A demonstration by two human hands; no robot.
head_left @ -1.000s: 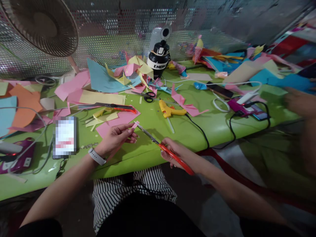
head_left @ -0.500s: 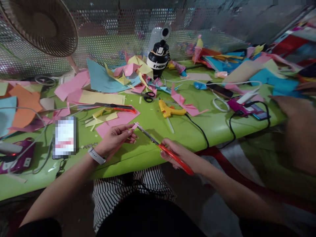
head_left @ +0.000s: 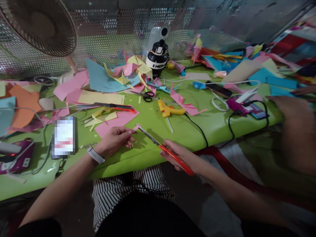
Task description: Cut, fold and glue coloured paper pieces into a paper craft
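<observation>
At center frame, pink paper (head_left: 139,125) pinched in the left hand (head_left: 115,137) is apparently being snipped; scissors (head_left: 179,161) clamped in the right hand (head_left: 183,152) need steadying.

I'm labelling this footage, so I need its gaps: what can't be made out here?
All in the head view:
- Red-handled scissors: handle partly covered by the right hand.
- Pink slip: end hidden by the left hand; too small to tell whether the scissors touch it.
- Phone: screen masked by pixel blocks.
- Co-worker's arm: blurred, cut off by the right edge.
- Fan: cut off by the top edge.
</observation>
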